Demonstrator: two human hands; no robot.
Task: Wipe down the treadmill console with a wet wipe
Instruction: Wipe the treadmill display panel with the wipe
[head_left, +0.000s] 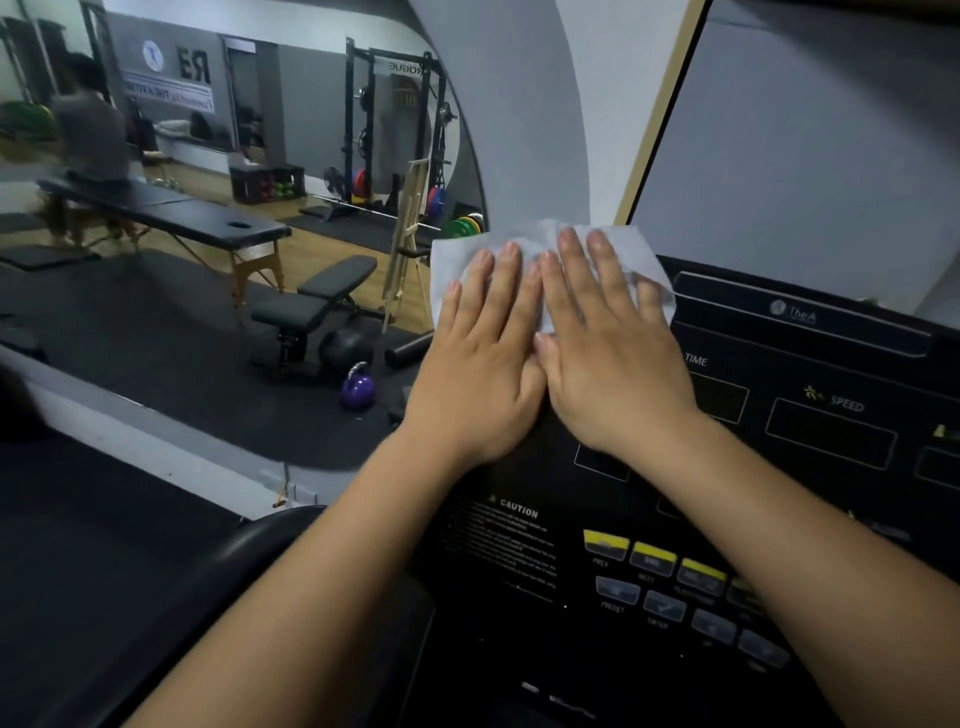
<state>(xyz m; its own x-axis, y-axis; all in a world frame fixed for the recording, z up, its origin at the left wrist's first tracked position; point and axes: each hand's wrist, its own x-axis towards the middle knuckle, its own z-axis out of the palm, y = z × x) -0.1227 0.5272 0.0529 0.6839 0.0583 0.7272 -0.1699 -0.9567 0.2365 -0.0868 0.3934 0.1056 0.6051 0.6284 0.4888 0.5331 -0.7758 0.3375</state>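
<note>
The wet wipe (631, 249) lies spread on the far left corner of the treadmill console (779, 467). My hands cover most of it. Only its far edge and its left and right margins show, and its near edge is hidden under my palms. I cannot tell whether the left margin overhangs the console's side.

The right part of the console is cut off by the frame. My right wrist partly hides the display window under the word TIME. The small print below the CAUTION label (511, 509) is too blurred to read, as are the captions of the yellow buttons (652, 556) and the grey ones nearer me.

My left hand (483, 374) and right hand (613, 364) lie palm down, side by side, touching along their inner edges. All fingers are straight, slightly spread, and point to the far side. Both hands press flat on the wipe and neither one grips it. Both forearms reach in from the near edge of the view.

To the left, a purple kettlebell (357, 387) stands on the dark floor near a black bench (317, 301).
</note>
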